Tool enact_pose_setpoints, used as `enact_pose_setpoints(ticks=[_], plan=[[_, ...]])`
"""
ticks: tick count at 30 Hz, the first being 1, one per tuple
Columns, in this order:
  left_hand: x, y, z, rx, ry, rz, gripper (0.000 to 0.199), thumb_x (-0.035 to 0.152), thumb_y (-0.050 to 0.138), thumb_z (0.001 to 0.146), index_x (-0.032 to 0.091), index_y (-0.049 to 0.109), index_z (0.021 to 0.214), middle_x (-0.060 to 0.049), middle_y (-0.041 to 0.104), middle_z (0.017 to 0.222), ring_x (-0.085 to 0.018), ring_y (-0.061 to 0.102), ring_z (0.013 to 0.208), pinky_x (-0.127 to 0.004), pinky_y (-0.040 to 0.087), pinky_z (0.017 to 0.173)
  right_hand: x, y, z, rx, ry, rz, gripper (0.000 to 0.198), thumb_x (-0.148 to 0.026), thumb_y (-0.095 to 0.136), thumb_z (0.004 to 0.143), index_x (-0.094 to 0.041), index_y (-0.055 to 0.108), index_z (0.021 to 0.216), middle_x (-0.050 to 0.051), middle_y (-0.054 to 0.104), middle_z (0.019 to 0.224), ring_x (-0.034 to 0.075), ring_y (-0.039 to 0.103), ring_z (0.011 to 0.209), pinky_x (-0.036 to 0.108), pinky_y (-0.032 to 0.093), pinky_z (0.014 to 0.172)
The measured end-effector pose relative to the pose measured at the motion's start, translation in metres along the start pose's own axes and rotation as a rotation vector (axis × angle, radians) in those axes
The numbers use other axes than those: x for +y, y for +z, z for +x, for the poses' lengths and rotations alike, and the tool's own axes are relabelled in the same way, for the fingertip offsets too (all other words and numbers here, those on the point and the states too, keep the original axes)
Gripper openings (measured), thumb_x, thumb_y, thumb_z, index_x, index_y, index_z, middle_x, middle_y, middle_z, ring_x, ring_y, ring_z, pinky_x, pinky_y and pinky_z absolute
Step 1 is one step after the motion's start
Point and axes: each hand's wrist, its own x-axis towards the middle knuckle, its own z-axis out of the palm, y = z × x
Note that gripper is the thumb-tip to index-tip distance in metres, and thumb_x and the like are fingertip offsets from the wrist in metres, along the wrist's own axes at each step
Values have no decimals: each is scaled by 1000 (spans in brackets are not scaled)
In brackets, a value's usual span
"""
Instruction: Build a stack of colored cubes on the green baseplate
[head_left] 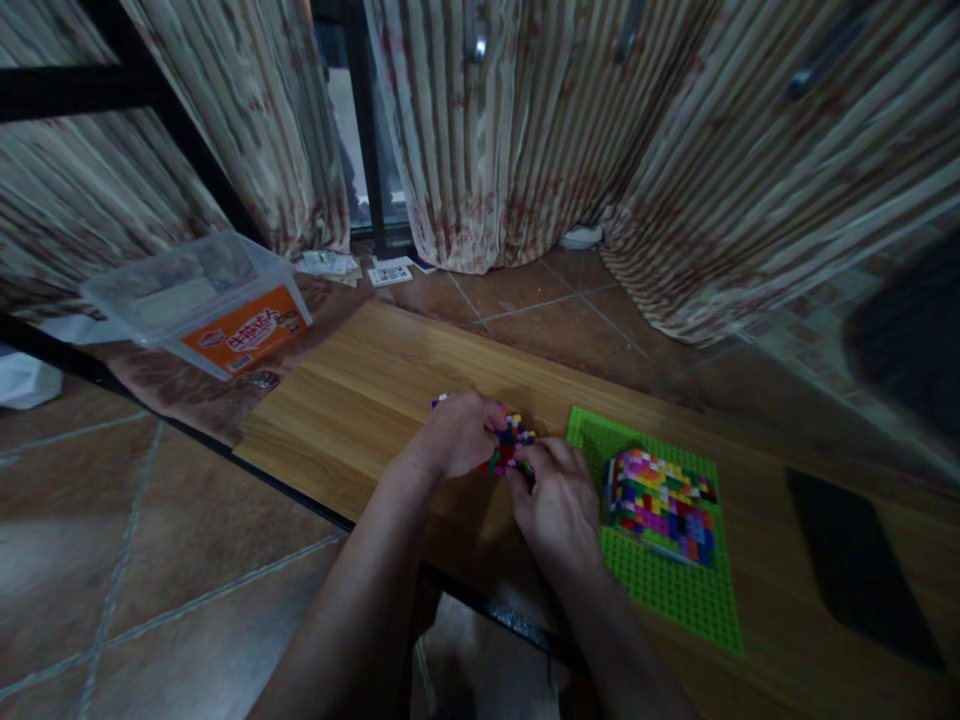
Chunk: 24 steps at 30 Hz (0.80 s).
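Note:
A cluster of small coloured building bricks lies between my two hands over the wooden table; whether they are joined or loose is hard to tell. My left hand is closed over its left side, and a few bricks peek out behind the knuckles. From the right, my right hand has thumb and fingers pinched together at the near right edge of the bricks. Just right of that hand is a green studded baseplate, with a thick block of many-coloured bricks standing on it.
The bricks are over a long wooden table. At its left end stands a clear plastic box with an orange label. A black flat object lies far right. Striped curtains hang behind; papers lie beyond the table.

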Motion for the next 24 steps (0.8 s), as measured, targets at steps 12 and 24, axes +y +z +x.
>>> enact_pose_setpoints(ticks=[12, 24], plan=[[-1, 0, 1, -27, 18, 6, 28, 9, 53, 69, 21, 75, 81, 1, 72, 74, -14, 63, 74, -20, 45, 66, 1, 2, 0, 61, 6, 70, 15, -18, 55, 87, -17, 70, 87, 8, 62, 101, 24, 51, 95, 36, 44, 85], [8, 5, -1, -40, 218, 16, 22, 15, 51, 80, 17, 73, 78, -1, 70, 68, -13, 62, 69, -21, 42, 63, 8, -7, 4, 184, 106, 265, 19, -27, 49, 91, -17, 66, 89, 8, 65, 89, 22, 57, 85, 34, 43, 76]])
